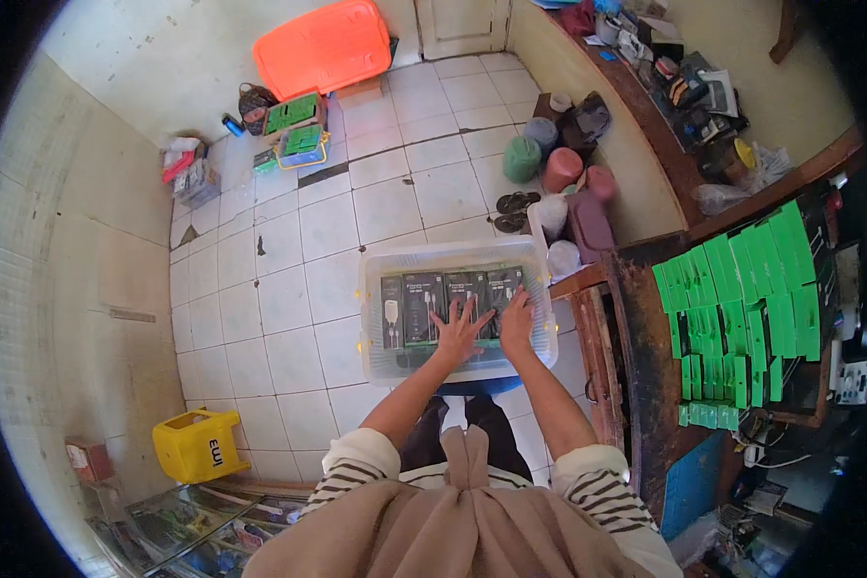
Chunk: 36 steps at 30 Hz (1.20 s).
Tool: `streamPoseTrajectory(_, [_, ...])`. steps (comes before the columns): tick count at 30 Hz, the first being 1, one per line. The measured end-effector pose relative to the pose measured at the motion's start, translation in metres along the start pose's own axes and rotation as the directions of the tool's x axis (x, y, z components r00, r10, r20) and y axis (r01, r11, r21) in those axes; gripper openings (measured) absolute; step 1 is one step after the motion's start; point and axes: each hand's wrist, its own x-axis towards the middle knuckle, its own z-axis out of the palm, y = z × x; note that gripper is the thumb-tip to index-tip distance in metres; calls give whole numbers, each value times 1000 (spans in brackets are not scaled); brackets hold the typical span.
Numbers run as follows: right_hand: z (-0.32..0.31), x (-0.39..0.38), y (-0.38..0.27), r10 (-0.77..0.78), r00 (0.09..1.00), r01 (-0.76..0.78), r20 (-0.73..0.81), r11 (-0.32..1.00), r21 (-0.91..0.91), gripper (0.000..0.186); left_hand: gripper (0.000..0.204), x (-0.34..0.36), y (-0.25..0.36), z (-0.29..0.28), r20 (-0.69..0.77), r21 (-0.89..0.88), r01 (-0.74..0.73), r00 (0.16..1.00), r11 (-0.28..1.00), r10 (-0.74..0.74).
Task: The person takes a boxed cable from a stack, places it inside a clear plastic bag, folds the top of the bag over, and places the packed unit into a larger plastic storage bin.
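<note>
In front of me stands a clear plastic bin (pixel 380 262) with a row of several flat black boxes in it. They carry pictures of chargers and cables, and green edges show around them. My left hand (pixel 459 332) lies with fingers spread over the middle boxes. Beside it, my right hand (pixel 516 320) rests on the rightmost box (pixel 504 279), fingers stretched out. Neither hand grips anything. The leftmost box (pixel 392 313) shows a white charger picture and is untouched. What lies beneath this top row is mostly hidden.
On the dark wooden table (pixel 645 337) at right stand rows of green boxes (pixel 742 279). A yellow plastic stool (pixel 197 445) is at lower left. An orange lid (pixel 323 46) leans on the far wall by bins of green boxes (pixel 294 114). Sandals (pixel 513 212) and plastic containers (pixel 562 170) lie ahead right.
</note>
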Motion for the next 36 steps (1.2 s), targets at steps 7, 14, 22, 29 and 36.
streamPoseTrajectory(7, [11, 6, -3, -86, 996, 81, -8, 966, -247, 52, 96, 7, -5, -5, 19, 57, -31, 999, 998, 30])
streamPoseTrajectory(14, [0, 0, -1, -273, 956, 294, 108, 889, -350, 53, 83, 20, -4, -13, 82, 213, -110, 992, 971, 94])
streamPoseTrajectory(22, [-2, 13, 21, -432, 860, 423, 270, 901, 96, 97, 78, 19, -4, -11, 19, 121, -78, 997, 990, 76])
streamPoseTrajectory(29, [13, 3, 33, -490, 849, 494, 200, 869, 33, 129, 89, 11, -9, -12, 3, 89, -86, 996, 992, 87])
streamPoseTrajectory(36, [15, -5, 32, -492, 867, 495, 83, 869, -19, 126, 110, 5, -16, 1, 0, 155, -34, 999, 987, 34])
